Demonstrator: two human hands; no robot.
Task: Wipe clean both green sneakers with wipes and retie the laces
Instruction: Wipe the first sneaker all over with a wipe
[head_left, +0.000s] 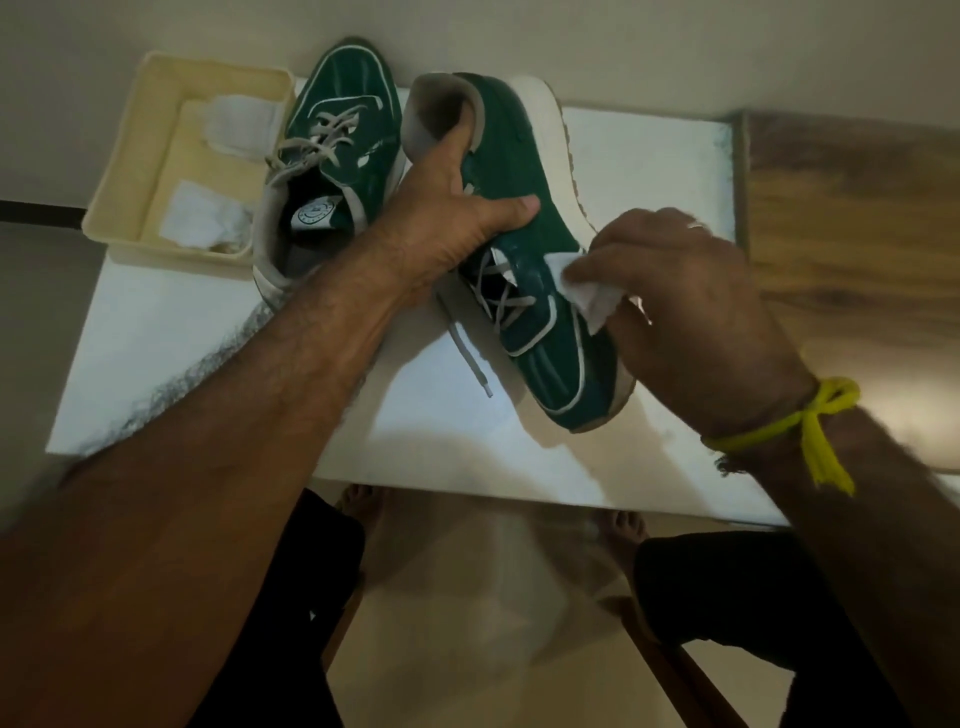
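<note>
Left hand (441, 218) gripping sneaker (524, 249), right hand (691, 306) pinching wipe (584, 291)

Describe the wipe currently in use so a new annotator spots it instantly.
Start at the white table, then find the green sneaker that the left hand grips by its collar. The wipe is the white piece the right hand presses against that sneaker's side; the other wipes lie loose in the cream tray.

cream tray (111, 205) – on white table (218, 332)
</note>
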